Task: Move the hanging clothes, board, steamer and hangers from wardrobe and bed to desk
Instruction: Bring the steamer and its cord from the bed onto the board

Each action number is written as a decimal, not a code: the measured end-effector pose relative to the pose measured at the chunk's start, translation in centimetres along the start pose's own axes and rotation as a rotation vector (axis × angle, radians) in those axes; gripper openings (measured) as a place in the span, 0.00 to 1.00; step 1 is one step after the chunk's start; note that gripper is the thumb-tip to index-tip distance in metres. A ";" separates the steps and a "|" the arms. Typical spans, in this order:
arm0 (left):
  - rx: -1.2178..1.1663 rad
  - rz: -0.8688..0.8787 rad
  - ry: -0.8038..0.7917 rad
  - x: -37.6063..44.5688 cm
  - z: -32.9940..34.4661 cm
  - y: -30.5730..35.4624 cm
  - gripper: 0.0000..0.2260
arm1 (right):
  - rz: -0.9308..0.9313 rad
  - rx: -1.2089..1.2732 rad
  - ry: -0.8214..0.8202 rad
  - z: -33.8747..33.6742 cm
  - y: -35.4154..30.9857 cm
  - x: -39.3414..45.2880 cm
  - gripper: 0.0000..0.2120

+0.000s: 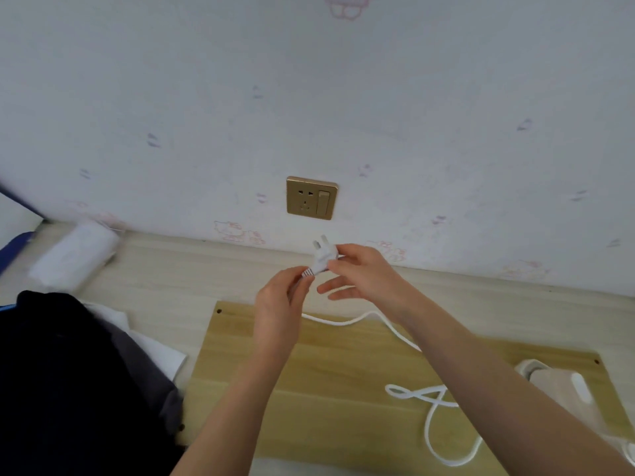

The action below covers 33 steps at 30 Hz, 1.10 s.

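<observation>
A wooden board (330,379) lies flat on the pale desk (192,269). The white and beige steamer (563,389) rests on the board's right end, partly hidden by my right forearm. Its white cord (429,427) loops across the board. My right hand (364,273) pinches the white plug (323,257) with its prongs pointing up toward the wall. My left hand (280,304) holds the cord just behind the plug. Dark clothes (68,379) with some white cloth lie piled at the desk's left.
A gold wall socket with a switch (312,198) sits on the patterned wall just above the plug. A white cylindrical roll (77,255) lies at the desk's back left. A blue object (13,242) shows at the far left edge.
</observation>
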<state>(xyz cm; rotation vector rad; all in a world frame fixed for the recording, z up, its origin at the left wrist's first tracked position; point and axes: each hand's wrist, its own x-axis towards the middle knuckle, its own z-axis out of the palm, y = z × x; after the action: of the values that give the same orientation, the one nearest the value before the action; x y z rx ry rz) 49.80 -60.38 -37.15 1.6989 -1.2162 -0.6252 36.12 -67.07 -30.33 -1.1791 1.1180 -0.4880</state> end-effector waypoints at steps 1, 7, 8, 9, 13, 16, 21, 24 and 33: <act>-0.002 0.005 0.007 0.9 0.1 -0.1 0.09 | -0.032 -0.013 0.020 0.1 -0.3 0.6 0.10; 0.003 -0.016 -0.036 5.9 1.5 -2.1 0.11 | -0.145 -0.139 0.248 1.7 -0.7 4.9 0.12; 0.014 -0.010 -0.038 6.4 1.7 -2.5 0.11 | -0.152 -0.167 0.280 2.0 -0.6 5.5 0.12; 0.004 -0.007 -0.035 6.8 1.8 -2.7 0.11 | -0.158 -0.195 0.304 2.3 -0.3 6.1 0.12; -0.129 -0.068 -0.045 7.9 2.1 -3.1 0.09 | -0.173 -0.268 0.347 3.1 0.5 7.9 0.12; -0.155 -0.112 -0.071 8.6 2.2 -3.2 0.11 | -0.185 -0.287 0.383 3.3 0.7 8.6 0.11; -0.236 -0.109 -0.120 9.1 2.4 -3.5 0.11 | -0.219 -0.339 0.419 3.0 0.7 9.1 0.11; -0.238 -0.090 -0.130 9.5 2.5 -3.8 0.11 | -0.236 -0.320 0.442 2.9 1.0 9.3 0.11; -0.393 -0.143 -0.176 10.4 2.0 -3.5 0.11 | -0.308 -0.368 0.516 2.7 0.9 10.0 0.08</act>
<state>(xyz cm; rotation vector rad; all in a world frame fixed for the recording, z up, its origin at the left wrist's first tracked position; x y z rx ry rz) 53.71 -70.42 -40.07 1.4267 -1.0139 -1.0467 42.47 -73.40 -35.53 -1.6131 1.5176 -0.8848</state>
